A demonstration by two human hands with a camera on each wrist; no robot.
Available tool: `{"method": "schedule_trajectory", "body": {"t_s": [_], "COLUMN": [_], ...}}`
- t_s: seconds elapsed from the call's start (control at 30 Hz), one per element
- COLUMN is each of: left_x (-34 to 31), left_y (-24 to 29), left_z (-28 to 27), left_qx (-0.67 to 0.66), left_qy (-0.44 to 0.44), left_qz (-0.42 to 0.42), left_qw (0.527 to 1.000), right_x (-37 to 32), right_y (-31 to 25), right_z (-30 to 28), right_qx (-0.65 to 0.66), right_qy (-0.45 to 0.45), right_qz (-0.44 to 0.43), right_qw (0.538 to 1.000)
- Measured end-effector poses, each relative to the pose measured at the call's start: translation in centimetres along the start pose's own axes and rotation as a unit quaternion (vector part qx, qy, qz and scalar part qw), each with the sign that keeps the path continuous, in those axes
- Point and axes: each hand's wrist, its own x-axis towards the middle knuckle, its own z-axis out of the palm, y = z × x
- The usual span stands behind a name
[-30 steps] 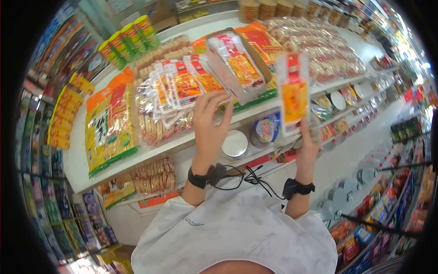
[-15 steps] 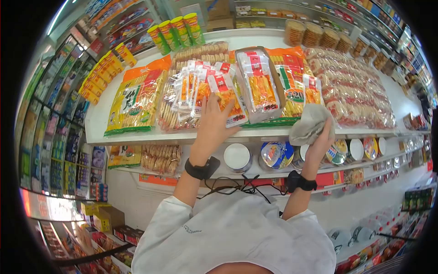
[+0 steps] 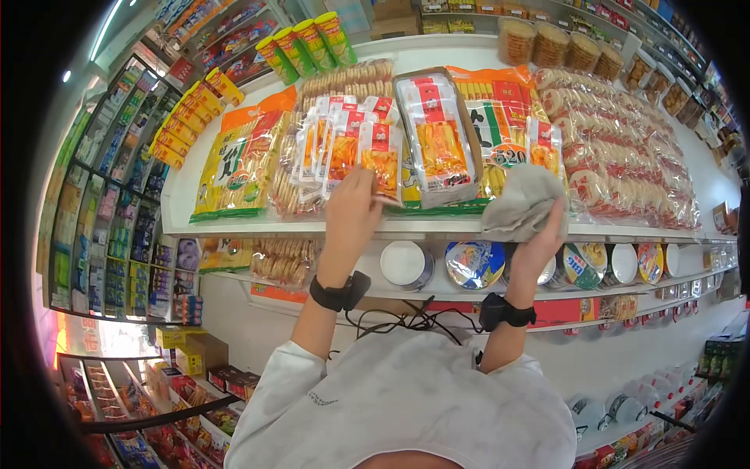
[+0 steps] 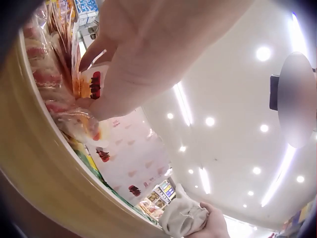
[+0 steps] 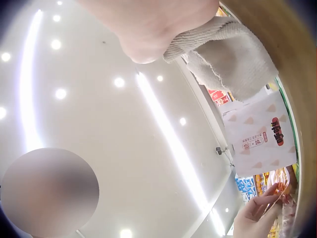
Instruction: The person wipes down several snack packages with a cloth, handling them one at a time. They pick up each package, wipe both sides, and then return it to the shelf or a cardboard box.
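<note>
My left hand [image 3: 351, 215] pinches the lower edge of the front snack packet [image 3: 380, 160], which has a red top and an orange picture. That packet overlaps a fanned pile of similar packets [image 3: 342, 156] lying on bagged round biscuits [image 3: 291, 195]. In the left wrist view the thumb and fingers close on the packet's edge. My right hand [image 3: 539, 250] grips a crumpled grey cloth [image 3: 525, 205]; another snack packet [image 3: 545, 144] sticks up behind the cloth, its lower part hidden. Between the hands stands an open box [image 3: 475, 148] of the same packets.
Large yellow noodle bags [image 3: 238, 168] and bagged round biscuits [image 3: 617, 148] lie along the white shelf [image 3: 273, 228]. Green canisters [image 3: 316, 48] and biscuit jars [image 3: 551, 48] stand behind. Tubs [image 3: 475, 264] line the shelf below.
My left hand has moved from beside the box to the packet pile, lain spread on the front packet, then pinched its lower edge. My right hand's packet, earlier held up, is now partly behind the cloth.
</note>
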Motion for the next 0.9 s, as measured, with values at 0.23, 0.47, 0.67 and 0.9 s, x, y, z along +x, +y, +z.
{"method": "schedule_trajectory", "body": {"t_s": [0.23, 0.47, 0.67, 0.9], "left_x": [1.5, 1.4, 0.2, -2.3], "left_y": [-0.7, -3.4, -2.1, 0.2], "left_z": [1.8, -2.6, -2.8, -3.2], "left_qx": [0.063, -0.548, -0.709, -0.742], "left_qy": [0.055, 0.237, 0.282, 0.230], "left_qz": [0.026, -0.201, -0.136, -0.119], "left_qw": [0.996, 0.776, 0.632, 0.619], "right_x": [-0.9, -1.7, -2.3, -4.6], "right_y": [0.2, -1.5, -1.4, -1.3], "right_z": [0.3, -1.7, -2.4, 1.0], "right_qx": [-0.021, -0.036, -0.045, -0.017], "right_qy": [-0.019, 0.067, 0.056, 0.017], "right_qz": [-0.018, -0.027, -0.061, -0.034], "right_qw": [0.999, 0.997, 0.996, 0.999]}}
